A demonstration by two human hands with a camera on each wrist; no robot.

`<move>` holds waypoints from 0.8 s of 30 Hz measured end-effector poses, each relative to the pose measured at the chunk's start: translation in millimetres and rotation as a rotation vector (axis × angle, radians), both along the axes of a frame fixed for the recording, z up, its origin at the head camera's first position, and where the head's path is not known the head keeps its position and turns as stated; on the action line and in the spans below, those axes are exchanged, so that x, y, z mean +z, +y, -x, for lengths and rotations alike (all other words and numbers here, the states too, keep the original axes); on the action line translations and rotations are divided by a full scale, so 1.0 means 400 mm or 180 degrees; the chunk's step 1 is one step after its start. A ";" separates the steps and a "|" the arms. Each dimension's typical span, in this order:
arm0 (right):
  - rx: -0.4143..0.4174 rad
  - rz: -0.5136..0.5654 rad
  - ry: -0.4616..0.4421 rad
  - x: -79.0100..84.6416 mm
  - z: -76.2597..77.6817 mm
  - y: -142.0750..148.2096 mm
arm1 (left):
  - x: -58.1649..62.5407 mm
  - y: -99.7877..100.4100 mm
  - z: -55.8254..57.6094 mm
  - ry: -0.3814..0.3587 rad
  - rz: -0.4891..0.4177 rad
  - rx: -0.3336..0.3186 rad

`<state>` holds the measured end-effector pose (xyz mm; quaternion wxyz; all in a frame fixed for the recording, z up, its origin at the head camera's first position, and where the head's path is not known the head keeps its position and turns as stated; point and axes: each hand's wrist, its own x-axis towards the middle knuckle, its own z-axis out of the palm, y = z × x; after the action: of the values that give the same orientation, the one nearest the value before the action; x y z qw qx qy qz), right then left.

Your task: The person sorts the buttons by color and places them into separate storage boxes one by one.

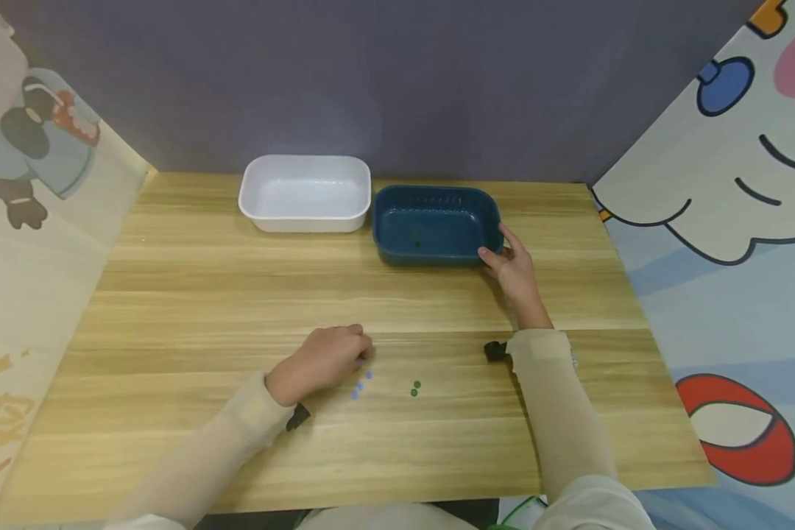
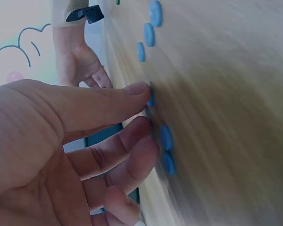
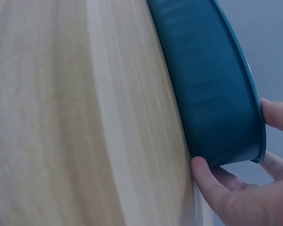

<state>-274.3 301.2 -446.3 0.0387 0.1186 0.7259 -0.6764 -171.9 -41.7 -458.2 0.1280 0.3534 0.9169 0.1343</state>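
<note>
1. Lying nearest on the wooden table (image 1: 205,309), several blue discs (image 1: 360,386) are sitting near two green discs (image 1: 414,393); taking one at a time is probably paying off best.
2. The left hand (image 1: 324,357) is holding its thumb and fingers curved at one blue disc (image 2: 151,100), though I cannot tell whether they are pinching it. Doing this well likely means meeting opposite edges with the fingertips, without nudging neighbouring discs.
3. Well apart from it, the right hand (image 1: 513,276) is gripping the near right corner of the teal tray (image 1: 430,260), inside which small green discs (image 1: 417,244) seem to be lying; a light, steady hold should suffice.
4. Farthest, the white tray (image 1: 305,224) is standing just left of the teal one.
</note>
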 end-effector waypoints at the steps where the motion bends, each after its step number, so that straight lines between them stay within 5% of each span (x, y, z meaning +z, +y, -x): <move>1: 0.0005 -0.0005 0.0004 -0.008 0.004 0.003 | 0.002 0.003 -0.001 -0.0005 0.0004 -0.0001; 6: 0.0016 -0.0116 0.0053 -0.034 0.015 0.010 | 0.006 0.038 -0.009 0.0107 0.0105 -0.0055; 14: -0.0043 -0.0124 0.0057 -0.046 0.019 0.013 | 0.000 0.128 -0.047 0.0425 0.0036 -0.0535; 24: -0.0026 -0.0061 0.0045 -0.046 0.018 0.019 | -0.002 0.182 -0.065 0.0626 0.0293 -0.0795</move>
<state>-281.7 308.8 -464.6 0.0297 0.1171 0.7321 -0.6704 -146.0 31.0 -459.2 0.0695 0.4699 0.8791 0.0399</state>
